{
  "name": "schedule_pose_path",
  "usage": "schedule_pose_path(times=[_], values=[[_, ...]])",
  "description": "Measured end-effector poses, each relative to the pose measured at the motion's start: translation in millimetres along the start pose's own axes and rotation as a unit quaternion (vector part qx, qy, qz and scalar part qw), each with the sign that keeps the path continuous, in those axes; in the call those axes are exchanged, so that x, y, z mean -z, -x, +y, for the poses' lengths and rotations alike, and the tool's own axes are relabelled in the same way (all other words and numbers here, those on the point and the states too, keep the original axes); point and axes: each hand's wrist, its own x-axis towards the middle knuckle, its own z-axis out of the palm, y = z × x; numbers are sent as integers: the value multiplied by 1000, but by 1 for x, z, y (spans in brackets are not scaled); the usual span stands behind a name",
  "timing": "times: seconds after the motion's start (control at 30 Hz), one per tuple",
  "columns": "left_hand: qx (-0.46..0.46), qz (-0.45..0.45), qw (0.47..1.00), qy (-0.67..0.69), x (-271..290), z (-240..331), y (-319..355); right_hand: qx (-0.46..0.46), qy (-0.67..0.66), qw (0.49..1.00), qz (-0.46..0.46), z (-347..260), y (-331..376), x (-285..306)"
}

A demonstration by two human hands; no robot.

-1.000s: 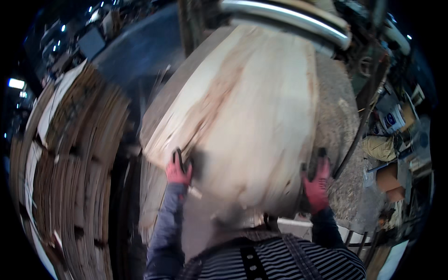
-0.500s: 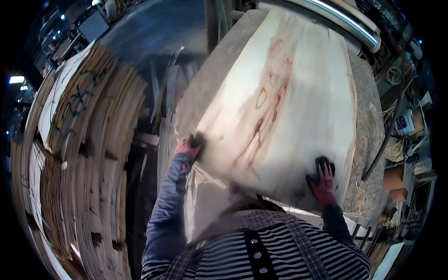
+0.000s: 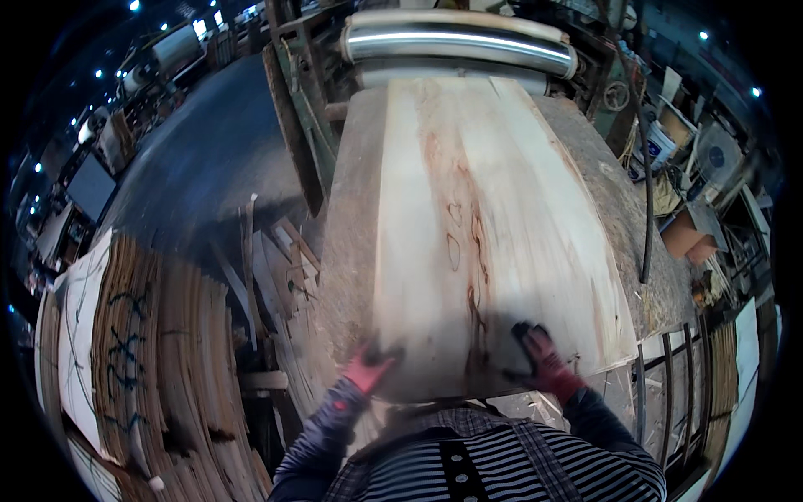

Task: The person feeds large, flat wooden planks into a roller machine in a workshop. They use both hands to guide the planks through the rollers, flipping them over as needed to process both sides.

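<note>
A large pale wood veneer sheet (image 3: 519, 217) with brown streaks lies flat on a worn table (image 3: 347, 243), its far end close to a shiny metal roller (image 3: 460, 43). At the sheet's near left corner is my left hand (image 3: 368, 368), in a red and black glove, thumb and fingers apart; its fingertips are slightly blurred. My right hand (image 3: 548, 368), gloved alike, rests with spread fingers on the sheet near its front edge. Neither hand is closed round anything.
Tall stacks of veneer sheets (image 3: 180, 351) stand at left, with loose wood strips (image 3: 259, 276) beside the table. A dark bar (image 3: 647, 201), a white bucket (image 3: 657, 151) and cardboard (image 3: 687, 237) are on the right. Metal rails (image 3: 687, 385) stand at the near right.
My view has swung left and up, bringing the roller to the middle. My right hand has shifted left across the sheet. My left hand has loosened at the left edge.
</note>
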Motion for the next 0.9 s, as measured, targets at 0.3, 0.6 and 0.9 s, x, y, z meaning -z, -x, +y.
schedule_pose_path(times=[0.3, 0.6, 0.9], values=[[-84, -179, 963, 182, -10, 135, 35, -105, 169, 965, 169, -53, 41, -50], [-117, -215, 968, 50, 14, 13, 15, -133, 121, 970, 164, -61, 51, -44], [33, -54, 998, -8, -10, -43, -6, -128, 137, 979, 76, -36, 44, -82]])
